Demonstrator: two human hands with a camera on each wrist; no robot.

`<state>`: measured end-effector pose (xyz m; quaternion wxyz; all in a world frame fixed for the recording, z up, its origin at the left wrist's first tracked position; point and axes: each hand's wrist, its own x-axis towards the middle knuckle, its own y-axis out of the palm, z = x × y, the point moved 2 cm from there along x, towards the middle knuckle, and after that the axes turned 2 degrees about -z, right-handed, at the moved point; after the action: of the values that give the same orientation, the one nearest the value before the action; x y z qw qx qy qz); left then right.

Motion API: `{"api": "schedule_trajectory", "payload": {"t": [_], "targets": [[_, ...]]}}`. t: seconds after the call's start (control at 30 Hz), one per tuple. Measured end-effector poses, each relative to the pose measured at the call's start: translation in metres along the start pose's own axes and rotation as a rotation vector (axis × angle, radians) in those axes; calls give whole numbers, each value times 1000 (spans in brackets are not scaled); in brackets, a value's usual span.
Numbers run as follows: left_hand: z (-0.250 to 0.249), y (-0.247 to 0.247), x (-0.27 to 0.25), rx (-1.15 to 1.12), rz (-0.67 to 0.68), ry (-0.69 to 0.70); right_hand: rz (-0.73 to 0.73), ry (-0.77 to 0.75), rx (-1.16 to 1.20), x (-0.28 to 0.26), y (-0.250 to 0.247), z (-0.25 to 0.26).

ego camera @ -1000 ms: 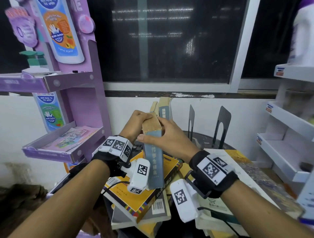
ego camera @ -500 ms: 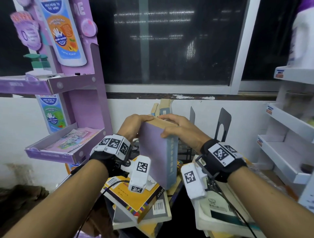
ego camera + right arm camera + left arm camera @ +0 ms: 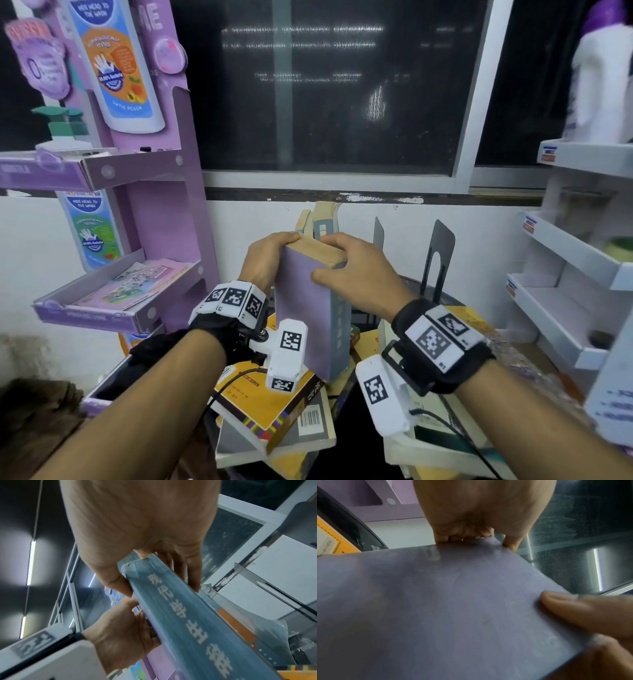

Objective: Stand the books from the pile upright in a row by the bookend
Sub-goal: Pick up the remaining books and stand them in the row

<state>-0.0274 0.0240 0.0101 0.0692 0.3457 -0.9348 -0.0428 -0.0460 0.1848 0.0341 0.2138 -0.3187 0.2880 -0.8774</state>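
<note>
Above the pile [image 3: 274, 411], from the head view, both hands grip an upright purple book [image 3: 305, 315] at its top: left hand [image 3: 267, 260], right hand [image 3: 356, 274]; black bookends [image 3: 440, 253] stand behind. Left wrist: fingers [image 3: 464, 536] curl over its top edge. Right wrist: thumb and fingers [image 3: 192, 577] pinch the blue-grey spine.

Thick book [image 3: 305, 315] with plain lilac cover, grey-blue spine printed in pale characters, yellowed page edges on top; held upright, slightly tilted, above the pile [image 3: 274, 421], well short of the black metal bookend [image 3: 440, 253]. Pile: books lying flat and askew, top one yellow-orange with a multicoloured striped edge, a barcode showing on the one beneath. Two or three worn books [image 3: 320, 219] stand upright behind the held book, left of the bookend.
</note>
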Motion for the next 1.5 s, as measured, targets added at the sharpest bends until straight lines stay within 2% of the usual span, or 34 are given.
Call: {"api": "schedule_trajectory", "payload": {"t": [0.1, 0.33, 0.5, 0.7, 0.83, 1.0, 1.1, 1.5], "targets": [[1, -3, 2, -1, -33, 23, 13, -23, -113, -1, 7, 4], [3, -13, 3, 2, 1, 86, 60, 33, -194, 0, 11, 11], [3, -13, 2, 7, -5, 116, 17, 0, -188, -1, 11, 12], [-1, -12, 3, -10, -35, 52, -32, 0, -122, -1, 13, 10], [-6, -3, 4, 1, -55, 60, -56, 0, -96, -2, 5, 10], [-15, 14, 1, -123, 42, 68, -117, 48, -81, 2, -17, 7], [-18, 21, 3, -157, 42, 86, -148, 77, -82, 7, -32, 1], [-1, 36, 38, 195, 0, 146, -233, 184, -218, 35, -64, -32]]}}
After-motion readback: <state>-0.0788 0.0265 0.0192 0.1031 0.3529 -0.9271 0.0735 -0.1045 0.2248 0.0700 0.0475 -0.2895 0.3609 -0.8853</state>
